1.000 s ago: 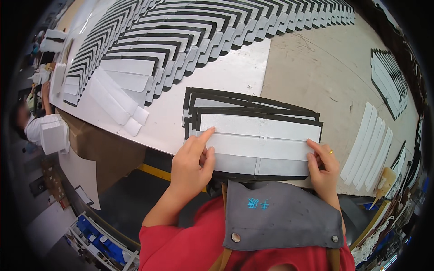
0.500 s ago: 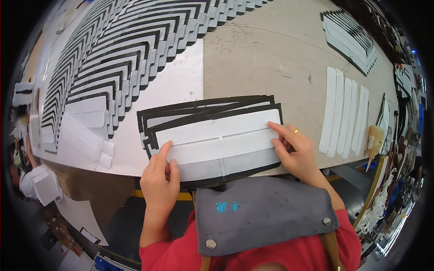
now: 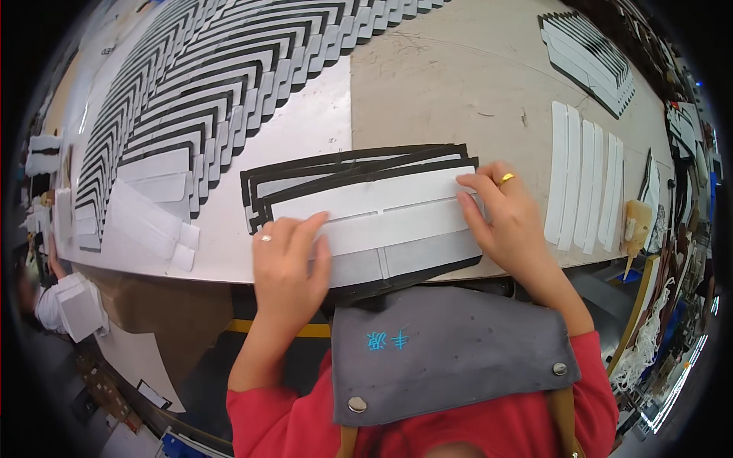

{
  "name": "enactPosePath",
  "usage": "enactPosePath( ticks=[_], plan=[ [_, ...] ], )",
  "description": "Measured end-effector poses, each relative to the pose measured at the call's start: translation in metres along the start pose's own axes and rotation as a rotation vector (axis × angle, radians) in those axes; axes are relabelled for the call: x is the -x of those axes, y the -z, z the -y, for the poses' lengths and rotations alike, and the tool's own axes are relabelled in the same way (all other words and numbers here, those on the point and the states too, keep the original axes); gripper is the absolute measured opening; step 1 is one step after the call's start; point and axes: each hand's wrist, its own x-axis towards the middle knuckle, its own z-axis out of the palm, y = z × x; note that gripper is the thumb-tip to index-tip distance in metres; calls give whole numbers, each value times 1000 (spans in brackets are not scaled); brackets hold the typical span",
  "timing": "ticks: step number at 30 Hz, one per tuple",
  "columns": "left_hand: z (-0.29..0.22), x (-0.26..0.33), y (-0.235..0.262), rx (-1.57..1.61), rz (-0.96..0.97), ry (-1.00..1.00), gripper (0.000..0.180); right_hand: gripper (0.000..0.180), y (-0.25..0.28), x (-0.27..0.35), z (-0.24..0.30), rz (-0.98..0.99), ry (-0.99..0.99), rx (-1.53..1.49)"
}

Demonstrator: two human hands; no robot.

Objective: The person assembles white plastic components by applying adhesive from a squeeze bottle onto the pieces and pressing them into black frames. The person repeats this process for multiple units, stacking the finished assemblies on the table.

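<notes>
A white lining panel (image 3: 351, 234) with a horizontal slit lies on a grey and black-edged piece (image 3: 353, 271), at the table's front edge. Under it, more black-edged pieces (image 3: 305, 166) fan out unevenly. My left hand (image 3: 289, 263) rests over the panel's left part, its index finger and thumb apart and touching the surface. At the panel's right end is my right hand (image 3: 510, 217). Its index finger and thumb lie on the white surface near the upper right corner, with a gap between them. Both hands appear open; the curled outer fingers are partly hidden.
Overlapping rows of black-edged pieces (image 3: 206, 99) cover the table's left side, with loose white pieces (image 3: 145, 217) in front. Several white strips (image 3: 584, 179), a fanned stack (image 3: 588, 65) and a yellowish nozzle bottle (image 3: 637, 225) are at right. Another person's sleeve (image 3: 65, 305) shows far left.
My left hand has moved right, further over the white panel. My right hand has shifted slightly, its fingers now nearer the upper right corner. The whole view has tilted a little.
</notes>
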Motion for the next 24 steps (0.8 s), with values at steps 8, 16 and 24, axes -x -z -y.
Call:
enactPosePath(
  ticks=[8, 16, 24],
  plan=[
    [-10, -18, -32, 55, 0, -278, 23, 12, -43, -44, 17, 17, 141, -177],
    [-8, -18, -35, 61, 10, -284, 22, 9, -47, -49, 11, 134, 65, -311],
    [-7, -18, -36, 47, 12, -263, 26, 11, -54, -45, 15, 0, 234, -132]
  ],
)
